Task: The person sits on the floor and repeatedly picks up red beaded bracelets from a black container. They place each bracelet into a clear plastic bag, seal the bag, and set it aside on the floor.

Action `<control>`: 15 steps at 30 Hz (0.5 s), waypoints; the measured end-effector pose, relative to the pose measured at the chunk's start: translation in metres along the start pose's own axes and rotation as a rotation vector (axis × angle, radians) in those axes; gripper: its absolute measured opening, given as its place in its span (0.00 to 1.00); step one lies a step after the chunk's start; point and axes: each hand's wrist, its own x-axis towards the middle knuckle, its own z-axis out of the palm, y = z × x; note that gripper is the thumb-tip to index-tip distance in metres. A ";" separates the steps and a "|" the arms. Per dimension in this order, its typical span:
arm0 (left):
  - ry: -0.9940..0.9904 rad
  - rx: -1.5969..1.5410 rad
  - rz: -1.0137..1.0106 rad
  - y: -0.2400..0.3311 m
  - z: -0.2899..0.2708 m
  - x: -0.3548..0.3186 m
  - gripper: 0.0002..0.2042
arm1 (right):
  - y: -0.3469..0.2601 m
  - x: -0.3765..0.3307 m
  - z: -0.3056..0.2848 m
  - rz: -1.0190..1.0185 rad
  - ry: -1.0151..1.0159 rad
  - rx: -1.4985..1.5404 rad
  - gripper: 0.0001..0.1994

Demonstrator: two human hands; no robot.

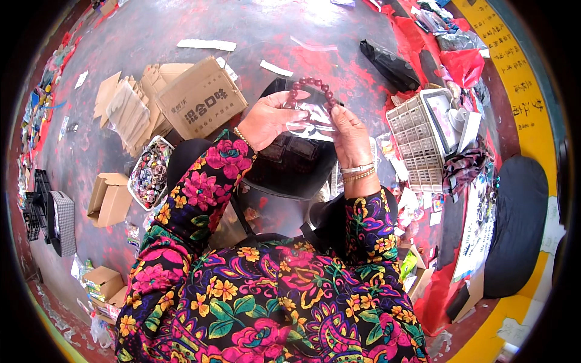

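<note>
Left hand (269, 121): thumb and fingers closed on a clear plastic sleeve (315, 121), at its left edge. Right hand (351, 136): thumb and fingertips pinched at the right end of a strand of dark red round beads (311, 81). The strand arches between the two sets of fingertips, along the upper side of the sleeve; whether it lies inside the plastic cannot be told.

Just behind the left fingers: gold-toned beaded bracelet (244, 138), worn at the wrist. Behind the right fingers: pale bangle (357, 167), likewise worn.

Beneath the fingers: black object (290, 172), glossy, kind uncertain.

Left of the fingers: brown cardboard box (201, 100), printed, tilted; beyond it, flattened cardboard pieces (130, 118). Farther left and nearer the body: white basket (134, 192) filled with small mixed articles (149, 169).

Right of the fingers: pale slatted plastic crate (414, 145), lying near other goods. Ahead and to the right: black bag (387, 63), on the red-stained floor (345, 75).
</note>
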 end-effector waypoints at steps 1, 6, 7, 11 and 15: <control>0.018 -0.007 0.030 -0.001 0.000 0.000 0.15 | 0.002 -0.001 0.000 -0.021 -0.032 0.013 0.09; 0.065 0.163 -0.039 -0.001 0.003 0.001 0.14 | 0.001 0.001 -0.006 -0.094 0.014 -0.013 0.08; 0.050 0.171 -0.027 -0.005 0.000 0.001 0.14 | 0.001 0.001 -0.006 -0.100 0.016 -0.016 0.08; 0.035 0.202 -0.016 -0.004 0.002 0.000 0.16 | -0.008 -0.005 0.001 -0.023 -0.003 -0.002 0.09; 0.090 0.088 -0.011 0.000 0.003 0.000 0.16 | -0.004 -0.001 -0.007 -0.065 -0.074 -0.038 0.09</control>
